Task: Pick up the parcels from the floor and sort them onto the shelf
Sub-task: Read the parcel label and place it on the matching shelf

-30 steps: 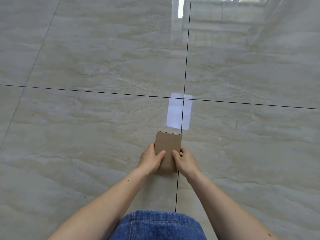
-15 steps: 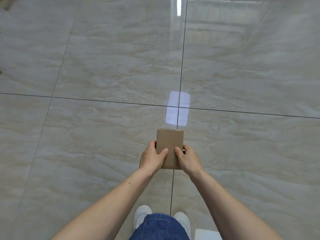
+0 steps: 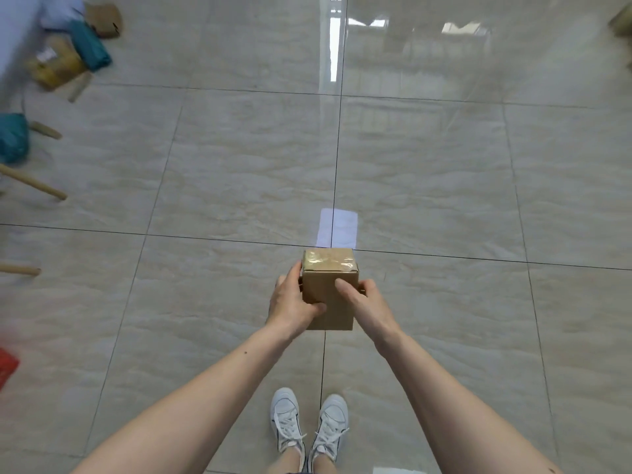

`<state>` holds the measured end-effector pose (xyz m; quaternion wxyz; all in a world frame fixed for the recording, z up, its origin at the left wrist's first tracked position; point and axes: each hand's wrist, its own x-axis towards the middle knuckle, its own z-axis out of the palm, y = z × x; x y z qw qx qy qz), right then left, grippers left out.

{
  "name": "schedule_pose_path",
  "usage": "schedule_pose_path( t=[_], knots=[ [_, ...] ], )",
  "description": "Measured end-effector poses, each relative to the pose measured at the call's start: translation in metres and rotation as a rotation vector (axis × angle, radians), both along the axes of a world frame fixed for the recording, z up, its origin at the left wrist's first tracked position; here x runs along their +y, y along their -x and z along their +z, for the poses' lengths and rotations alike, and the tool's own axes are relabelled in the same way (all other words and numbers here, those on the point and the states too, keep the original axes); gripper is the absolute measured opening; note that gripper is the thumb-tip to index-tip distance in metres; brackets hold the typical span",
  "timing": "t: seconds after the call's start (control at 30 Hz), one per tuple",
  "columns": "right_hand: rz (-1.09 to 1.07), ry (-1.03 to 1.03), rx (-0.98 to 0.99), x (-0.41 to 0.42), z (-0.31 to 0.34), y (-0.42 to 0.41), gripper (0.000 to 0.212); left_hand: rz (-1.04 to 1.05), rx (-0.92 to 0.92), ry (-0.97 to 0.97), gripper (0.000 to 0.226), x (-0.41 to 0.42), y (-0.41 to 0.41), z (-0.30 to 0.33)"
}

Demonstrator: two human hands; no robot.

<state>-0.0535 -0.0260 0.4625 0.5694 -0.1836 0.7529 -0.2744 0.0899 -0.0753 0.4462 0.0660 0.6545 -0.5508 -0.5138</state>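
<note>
- Cardboard box (image 3: 329, 289), small, brown and taped across its top, is held off the tiled floor (image 3: 444, 186), out in front of and above the white sneakers (image 3: 309, 425).
- It is clasped from both sides: the left hand (image 3: 290, 302) is wrapped round the box's left face with the thumb curled across the front, and the right hand (image 3: 364, 299) is closed on the right face with the thumb laid on the front. Both hands are shut firmly on the box, nothing else being held.
- Progress is judged as partway through one parcel: the pick-up of this box is done, while the carry and the placing on the shelf are still to be done.
- More parcels are left on the floor, far to the box's upper left: a brown carton (image 3: 104, 16), a teal soft bag (image 3: 89, 46) and a yellowish padded packet (image 3: 56, 65) lie close together in a heap.
- No shelf is seen anywhere, so which tier is meant cannot be told.
- Everything left of the box along the frame edge is blurred: a second teal bundle (image 3: 13, 136), pale wooden sticks (image 3: 32, 182) that may be furniture legs, and a red shape (image 3: 7, 366) cut off by the border cannot be identified for certain. A brown corner (image 3: 623, 20) far to the box's upper right is cut off as well.
</note>
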Motion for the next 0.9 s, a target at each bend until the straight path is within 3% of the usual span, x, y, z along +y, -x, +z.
schedule_pose_path(
  t=[0.17, 0.27, 0.37, 0.43, 0.53, 0.7, 0.8, 0.9],
  knots=[
    [-0.078, 0.054, 0.024, -0.001, 0.081, 0.011, 0.054, -0.016, 0.158, 0.057, 0.091, -0.006, 0.008, 0.084],
    [-0.134, 0.118, 0.032, 0.002, 0.117, 0.011, 0.043, -0.057, 0.315, 0.005, 0.087, -0.01, 0.007, 0.126],
    [-0.178, 0.182, 0.009, 0.007, 0.151, 0.008, 0.028, -0.072, 0.431, -0.07, 0.065, -0.014, 0.007, 0.168],
    [-0.172, 0.207, 0.012, 0.011, 0.167, 0.005, 0.019, 0.002, 0.44, -0.068, 0.049, -0.016, 0.01, 0.19],
    [-0.175, 0.238, -0.014, 0.015, 0.19, -0.002, 0.012, 0.092, 0.418, 0.015, 0.043, -0.017, 0.011, 0.214],
    [-0.19, 0.206, -0.163, 0.023, 0.224, -0.014, 0.032, 0.031, 0.508, 0.073, 0.062, -0.009, 0.003, 0.239],
    [-0.212, 0.195, -0.236, 0.022, 0.24, -0.021, 0.032, 0.041, 0.529, 0.095, 0.05, -0.003, -0.003, 0.24],
    [-0.26, 0.183, -0.253, 0.017, 0.254, -0.026, 0.051, 0.068, 0.574, 0.129, 0.049, 0.002, -0.008, 0.24]
  ],
)
